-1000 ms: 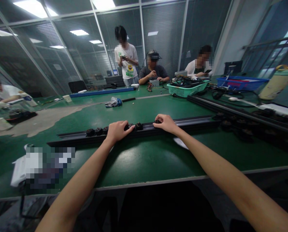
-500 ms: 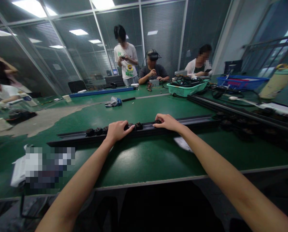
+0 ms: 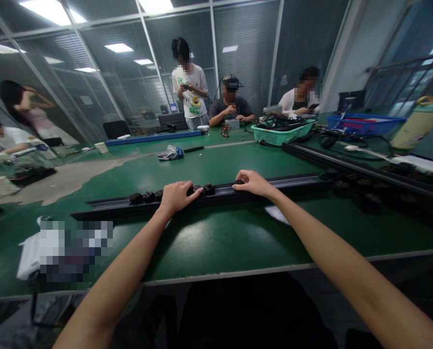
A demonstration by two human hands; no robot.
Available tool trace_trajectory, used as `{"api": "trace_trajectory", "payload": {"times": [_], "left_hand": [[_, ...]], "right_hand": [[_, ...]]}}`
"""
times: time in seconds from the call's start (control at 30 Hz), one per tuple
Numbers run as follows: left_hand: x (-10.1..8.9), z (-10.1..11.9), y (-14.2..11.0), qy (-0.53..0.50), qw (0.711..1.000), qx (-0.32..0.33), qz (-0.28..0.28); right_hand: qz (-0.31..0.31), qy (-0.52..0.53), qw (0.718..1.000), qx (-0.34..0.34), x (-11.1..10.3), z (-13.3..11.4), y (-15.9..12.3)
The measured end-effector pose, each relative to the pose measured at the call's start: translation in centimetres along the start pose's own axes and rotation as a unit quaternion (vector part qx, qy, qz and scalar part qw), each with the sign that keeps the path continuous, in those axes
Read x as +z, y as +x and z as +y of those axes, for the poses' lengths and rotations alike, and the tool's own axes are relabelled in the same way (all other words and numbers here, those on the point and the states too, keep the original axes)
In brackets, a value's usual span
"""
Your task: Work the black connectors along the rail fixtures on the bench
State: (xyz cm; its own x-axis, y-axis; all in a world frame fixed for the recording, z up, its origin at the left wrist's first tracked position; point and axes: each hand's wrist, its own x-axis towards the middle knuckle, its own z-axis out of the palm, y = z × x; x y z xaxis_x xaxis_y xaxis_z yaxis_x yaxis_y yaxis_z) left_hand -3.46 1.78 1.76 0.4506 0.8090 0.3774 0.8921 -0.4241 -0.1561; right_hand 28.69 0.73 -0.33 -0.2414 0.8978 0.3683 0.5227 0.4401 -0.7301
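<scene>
A long black channel rail point(image 3: 107, 209) lies across the green table in front of me. Several small round black parts point(image 3: 149, 196) sit in a row in its groove, and one black part point(image 3: 209, 189) is just right of my left thumb. My left hand point(image 3: 176, 198) is wrapped over the rail and the row, fingers curled over the far side; parts beneath it are hidden. Farther right, my right hand point(image 3: 253, 184) pinches a small black part point(image 3: 239, 182) at the groove, between thumb and fingers.
More dark round parts point(image 3: 372, 186) lie at the right beside another black rail point(image 3: 347, 159). A green basket point(image 3: 282, 135) of cables, a blue tray point(image 3: 365, 125), a bottle point(image 3: 416, 123) and gloves point(image 3: 171, 153) stand or lie farther back. Other people are around the table.
My right hand has shifted very slightly right, still pinching the black part. My left hand stays in place. At the far left a person has come further into view.
</scene>
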Motion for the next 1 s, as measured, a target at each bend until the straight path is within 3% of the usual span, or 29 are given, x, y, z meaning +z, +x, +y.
{"api": "trace_trajectory", "payload": {"times": [0.43,0.7,1.0], "left_hand": [[-0.11,0.04,-0.06,0.001,1.000,0.008,0.001],[-0.23,0.17,-0.12,0.004,1.000,0.007,0.002],[-0.30,0.26,-0.10,0.011,1.000,0.003,0.000]], "right_hand": [[0.006,-0.046,0.999,0.000,0.00,-0.18,-0.16],[-0.045,-0.098,0.994,-0.013,-0.89,-0.78,-0.22],[-0.005,-0.052,0.999,-0.007,-0.28,-0.16,-0.39]]}}
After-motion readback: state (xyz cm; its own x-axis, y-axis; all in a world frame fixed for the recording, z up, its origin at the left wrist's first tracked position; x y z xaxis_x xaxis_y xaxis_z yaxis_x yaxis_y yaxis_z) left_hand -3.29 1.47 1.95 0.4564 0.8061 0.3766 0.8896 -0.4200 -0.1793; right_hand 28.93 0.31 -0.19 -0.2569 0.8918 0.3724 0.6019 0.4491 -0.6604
